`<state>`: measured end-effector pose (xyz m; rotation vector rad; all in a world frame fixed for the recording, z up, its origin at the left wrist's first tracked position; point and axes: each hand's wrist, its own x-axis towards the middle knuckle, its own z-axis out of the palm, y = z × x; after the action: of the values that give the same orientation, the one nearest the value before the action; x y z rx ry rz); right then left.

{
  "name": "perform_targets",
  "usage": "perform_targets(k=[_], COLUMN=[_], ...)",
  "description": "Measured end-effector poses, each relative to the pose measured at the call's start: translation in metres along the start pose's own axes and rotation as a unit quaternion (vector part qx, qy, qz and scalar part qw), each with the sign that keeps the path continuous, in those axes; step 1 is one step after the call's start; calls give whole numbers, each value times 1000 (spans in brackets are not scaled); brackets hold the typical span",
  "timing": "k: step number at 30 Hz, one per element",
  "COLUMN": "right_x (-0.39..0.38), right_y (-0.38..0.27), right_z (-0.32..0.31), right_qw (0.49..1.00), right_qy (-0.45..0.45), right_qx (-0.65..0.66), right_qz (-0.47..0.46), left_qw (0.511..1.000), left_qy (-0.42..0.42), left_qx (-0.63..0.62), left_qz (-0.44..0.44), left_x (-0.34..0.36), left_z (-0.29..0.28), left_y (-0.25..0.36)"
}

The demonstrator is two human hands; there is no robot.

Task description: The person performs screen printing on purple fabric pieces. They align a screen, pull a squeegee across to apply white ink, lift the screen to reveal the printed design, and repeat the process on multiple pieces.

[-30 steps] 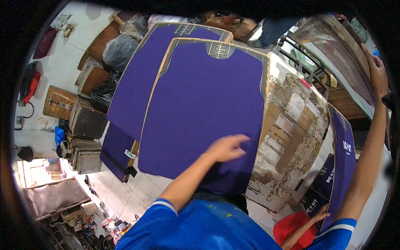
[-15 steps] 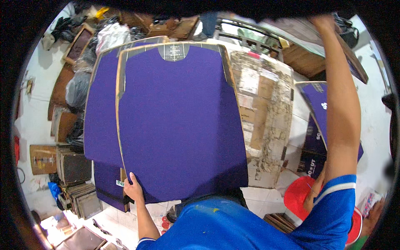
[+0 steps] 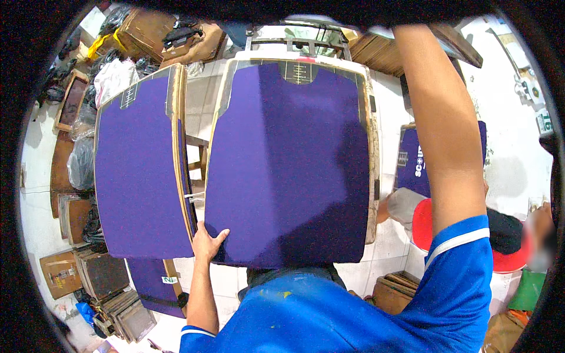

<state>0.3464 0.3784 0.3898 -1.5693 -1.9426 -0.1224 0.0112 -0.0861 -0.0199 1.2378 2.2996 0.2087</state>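
My left hand (image 3: 207,242) grips the lower left corner of a large board (image 3: 282,165) covered in purple fabric, its thumb on top. A dark panel with a white scale sits at the board's top. To the left lies a second purple-covered board (image 3: 135,176) on layered boards, with a gap between the two. A further purple board (image 3: 144,282) shows below it. My right forearm (image 3: 441,117) reaches up over the right side; its hand is beyond the top rim and out of sight.
Bagged bundles (image 3: 81,165) and stacked frames (image 3: 103,270) line the left. A metal rack (image 3: 294,44) and wooden boards (image 3: 376,50) stand behind. At right are a purple board with white print (image 3: 412,162) and a co-worker in red and black (image 3: 506,241).
The central purple board has moved right over the worn board, opening a gap from the left one. My left hand moved to its edge. My right hand moved up and left, out of view.
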Motion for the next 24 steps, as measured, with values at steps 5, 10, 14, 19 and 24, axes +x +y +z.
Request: perform_targets(k=[5, 10, 14, 19, 24], right_x=[7, 17, 23, 25, 24], right_y=[4, 4, 4, 2, -2], right_z=[3, 3, 4, 4, 1], right_qw=[999, 1000, 1000, 1000, 999], right_qy=[38, 20, 22, 11, 30], right_qx=[3, -14, -12, -6, -7], right_qz=[-15, -6, -4, 8, 15], left_qw=[998, 998, 998, 997, 997], left_qy=[-49, -54, -53, -67, -65], left_qx=[28, 15, -3, -9, -15], left_qz=[-3, -36, -34, -48, -31], left_x=[9, -1, -9, -10, -2], left_z=[-16, -11, -4, -2, -5], left_y=[16, 28, 33, 33, 36])
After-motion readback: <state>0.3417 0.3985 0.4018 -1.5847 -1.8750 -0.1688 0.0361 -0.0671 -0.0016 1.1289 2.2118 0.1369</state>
